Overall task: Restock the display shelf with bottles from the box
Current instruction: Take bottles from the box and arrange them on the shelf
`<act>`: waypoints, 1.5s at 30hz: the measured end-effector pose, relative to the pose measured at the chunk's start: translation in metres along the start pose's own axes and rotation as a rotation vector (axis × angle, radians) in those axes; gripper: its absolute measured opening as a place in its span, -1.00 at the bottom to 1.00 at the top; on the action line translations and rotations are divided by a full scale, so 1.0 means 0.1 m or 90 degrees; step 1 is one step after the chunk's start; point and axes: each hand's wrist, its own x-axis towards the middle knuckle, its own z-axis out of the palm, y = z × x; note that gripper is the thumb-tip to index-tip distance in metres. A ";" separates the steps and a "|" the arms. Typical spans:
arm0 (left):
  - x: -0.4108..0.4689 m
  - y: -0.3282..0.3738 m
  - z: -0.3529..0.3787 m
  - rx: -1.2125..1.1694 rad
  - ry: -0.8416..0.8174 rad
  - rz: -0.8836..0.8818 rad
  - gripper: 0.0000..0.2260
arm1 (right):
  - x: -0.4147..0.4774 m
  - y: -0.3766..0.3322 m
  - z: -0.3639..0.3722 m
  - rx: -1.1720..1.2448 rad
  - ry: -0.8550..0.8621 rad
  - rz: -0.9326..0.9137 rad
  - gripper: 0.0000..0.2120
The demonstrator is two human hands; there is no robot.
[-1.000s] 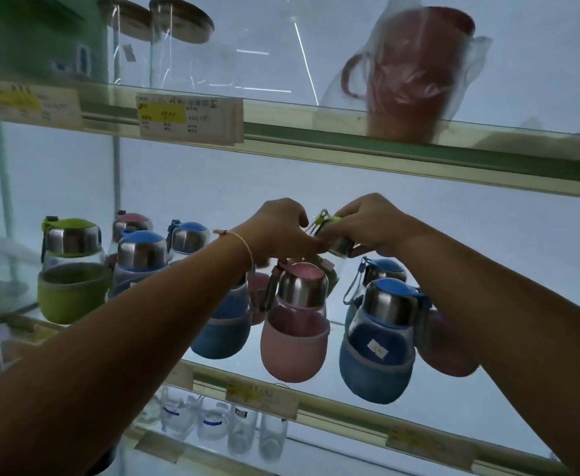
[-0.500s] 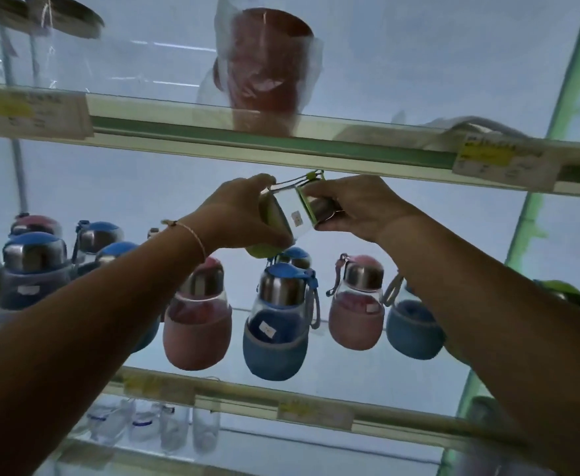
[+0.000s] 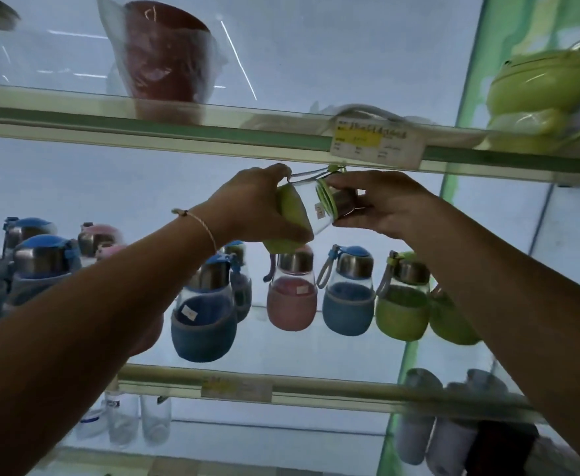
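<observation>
A small glass bottle with a green sleeve (image 3: 311,209) is held tilted on its side, high above the middle glass shelf (image 3: 281,338). My left hand (image 3: 254,207) grips its green base end. My right hand (image 3: 381,204) grips its metal cap end, cap pointing right. Below stand several similar bottles: a blue one (image 3: 204,314), a pink one (image 3: 292,297), another blue one (image 3: 348,297) and a green one (image 3: 402,300). More blue and pink bottles (image 3: 41,266) crowd the shelf's left. The box is out of view.
The upper shelf edge (image 3: 213,132) runs just above the held bottle, with a price label (image 3: 376,142). On it sit a bagged red cup (image 3: 165,60) and a green frog-shaped item (image 3: 539,94). Clear bottles (image 3: 137,417) stand on the lower shelf.
Both hands have raised the green bottle from among the shelf bottles and tipped it sideways. The view has swung right, bringing the green bottles and the frog item into sight.
</observation>
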 end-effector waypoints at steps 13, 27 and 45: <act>0.01 1.11 0.91 -0.041 -0.030 0.051 0.06 | -0.44 0.03 -1.25 -0.136 0.079 0.049 -0.65; -0.19 1.91 2.06 -0.179 -0.097 0.038 0.15 | -0.84 0.31 -2.05 -0.349 0.116 0.065 -0.71; -0.37 2.13 2.66 -0.324 -0.065 -0.045 0.06 | -0.82 0.53 -2.25 -0.455 0.084 0.053 -0.56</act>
